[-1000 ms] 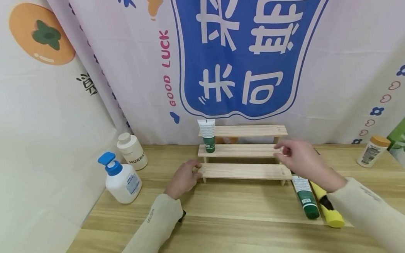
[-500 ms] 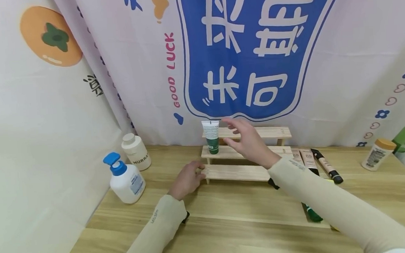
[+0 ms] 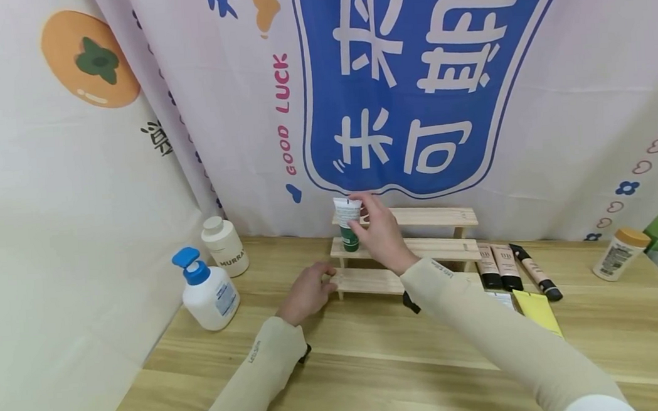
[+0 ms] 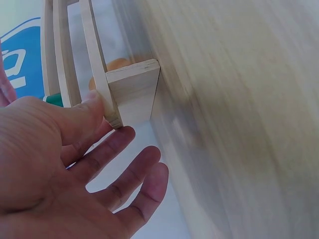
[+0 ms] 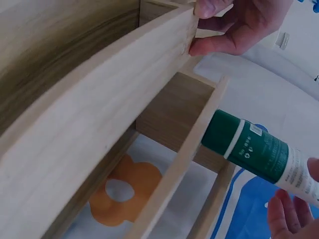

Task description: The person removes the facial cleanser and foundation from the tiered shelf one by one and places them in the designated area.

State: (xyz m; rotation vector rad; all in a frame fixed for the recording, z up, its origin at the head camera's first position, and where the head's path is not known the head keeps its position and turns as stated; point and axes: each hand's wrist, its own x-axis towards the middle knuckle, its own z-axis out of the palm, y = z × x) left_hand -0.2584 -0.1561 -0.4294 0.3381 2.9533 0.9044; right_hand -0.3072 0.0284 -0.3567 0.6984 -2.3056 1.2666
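A three-tier wooden display rack (image 3: 436, 246) stands against the back cloth. At the left end of its middle tier, a green-and-white squeeze tube (image 3: 350, 240) stands upright on its cap. My right hand (image 3: 384, 238) pinches the tube's white upper part between thumb and fingers; the right wrist view shows the green cap end (image 5: 222, 132) on the tier. My left hand (image 3: 307, 291) grips the left end of the lowest tier, thumb on top and index finger beneath, the other fingers loosely spread in the left wrist view (image 4: 55, 164).
Left of the rack are a white pump bottle (image 3: 211, 299) with a blue head and a white MURRAY bottle (image 3: 226, 246). To the right lie BB cream tubes (image 3: 505, 267), a black-capped tube (image 3: 537, 273) and a yellow tube (image 3: 539, 312). An orange-capped bottle (image 3: 620, 255) stands far right.
My right hand has moved left from the rack's right end to the standing tube and taken hold of it. My left hand stays on the lowest tier. The head view has shifted slightly.
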